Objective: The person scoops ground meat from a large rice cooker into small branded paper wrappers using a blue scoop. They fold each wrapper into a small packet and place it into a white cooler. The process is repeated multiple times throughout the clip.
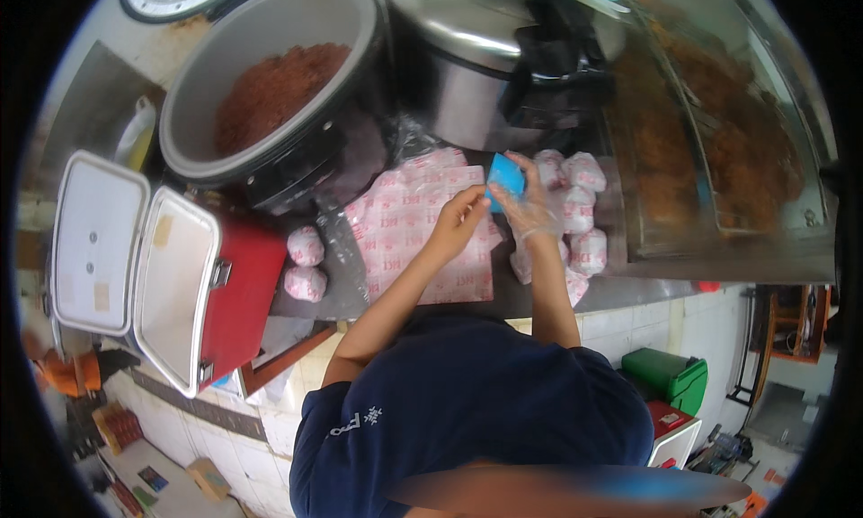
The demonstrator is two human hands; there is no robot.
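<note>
My right hand (529, 198), in a clear plastic glove, grips a small blue cup-like piece (504, 175). My left hand (460, 223) is bare, its fingers curled with the tips at the blue piece's lower left edge. Whether they pinch it cannot be seen. Below both hands lies a spread of white wrapping paper sheets (421, 248) with pink print. Several paper-wrapped bundles (578, 209) sit in rows just right of my right hand, some partly hidden by it. Two more wrapped bundles (305, 263) rest left of the paper.
A large open cooker pot (185, 134) holds reddish-brown rice (280, 90). Beside it stands a closed steel cooker (465, 107). At left, a red cooler box (246, 295) has its lid open. Trays of brown food (741, 147) lie at right, within a metal-framed case (674, 258).
</note>
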